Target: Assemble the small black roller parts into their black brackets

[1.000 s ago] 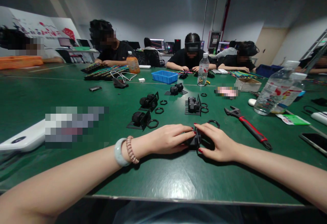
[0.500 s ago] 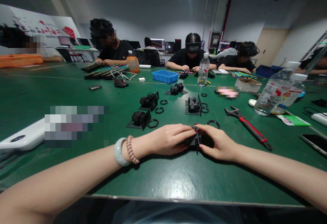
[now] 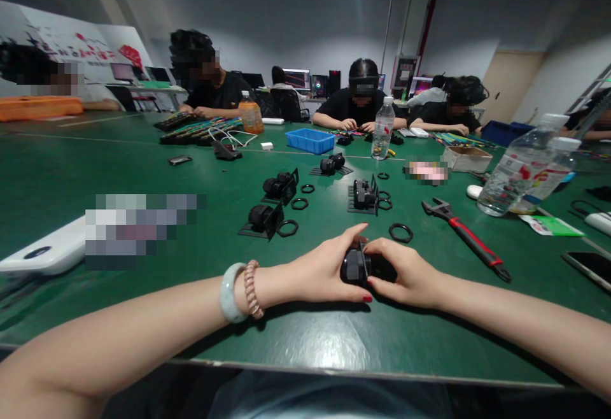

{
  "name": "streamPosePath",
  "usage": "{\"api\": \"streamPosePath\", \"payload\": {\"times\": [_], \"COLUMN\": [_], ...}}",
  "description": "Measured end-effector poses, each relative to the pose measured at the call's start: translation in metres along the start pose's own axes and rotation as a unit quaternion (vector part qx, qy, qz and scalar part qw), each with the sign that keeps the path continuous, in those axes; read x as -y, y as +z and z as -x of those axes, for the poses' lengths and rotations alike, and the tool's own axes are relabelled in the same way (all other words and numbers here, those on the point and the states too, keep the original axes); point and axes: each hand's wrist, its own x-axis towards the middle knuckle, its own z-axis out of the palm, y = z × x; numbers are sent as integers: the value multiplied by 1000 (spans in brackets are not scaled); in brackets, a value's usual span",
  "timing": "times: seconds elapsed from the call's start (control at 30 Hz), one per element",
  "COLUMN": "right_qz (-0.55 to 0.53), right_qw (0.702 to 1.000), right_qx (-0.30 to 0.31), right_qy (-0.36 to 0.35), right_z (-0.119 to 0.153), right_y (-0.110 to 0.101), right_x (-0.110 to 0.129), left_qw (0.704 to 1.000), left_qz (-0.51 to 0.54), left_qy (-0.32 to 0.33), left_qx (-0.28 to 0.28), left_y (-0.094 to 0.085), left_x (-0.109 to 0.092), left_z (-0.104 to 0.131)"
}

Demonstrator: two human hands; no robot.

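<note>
A black fitting with a hexagonal nut-like end and a flat plate (image 3: 354,267) sits between my hands, close to the tabletop. My right hand (image 3: 414,274) pinches the plate's right side between thumb and fingers. Around the left end, my left hand (image 3: 317,271) is spread, thumb stretched out below and a finger raised above. Whether its palm touches the part I cannot tell. Just beyond lies a black hexagonal ring (image 3: 400,233). Farther off stand similar black fittings on slotted plates, one at left (image 3: 261,218) and one at centre (image 3: 363,196), with loose rings (image 3: 287,228) beside them.
On the green table (image 3: 305,336) lies an adjustable wrench (image 3: 470,241) to the right, with water bottles (image 3: 520,167) beyond. A blue tray (image 3: 310,141) and another bottle (image 3: 382,129) stand farther back. A white device (image 3: 48,250) is at left. Several people work across the table.
My left hand has opened from its grip over the fitting, its thumb now stretched below and a finger lifted. This uncovers the hexagonal end. My right hand keeps its pinch.
</note>
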Motion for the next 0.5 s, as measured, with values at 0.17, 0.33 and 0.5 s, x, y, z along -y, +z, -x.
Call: {"api": "streamPosePath", "payload": {"times": [0.17,0.33,0.5], "right_qz": [0,13,27], "right_qw": [1000,1000,999], "right_qx": [12,8,-2], "right_qy": [7,-9,-39], "right_z": [1,1,2], "right_y": [0,0,-3], "right_x": [1,0,-2], "left_qw": [999,999,1000], "left_qz": [-16,-23,-28], "left_qy": [-26,-22,-8], "left_qx": [9,15,5], "left_y": [1,0,1], "left_x": [-2,-3,-1], "left_z": [3,5,6]}}
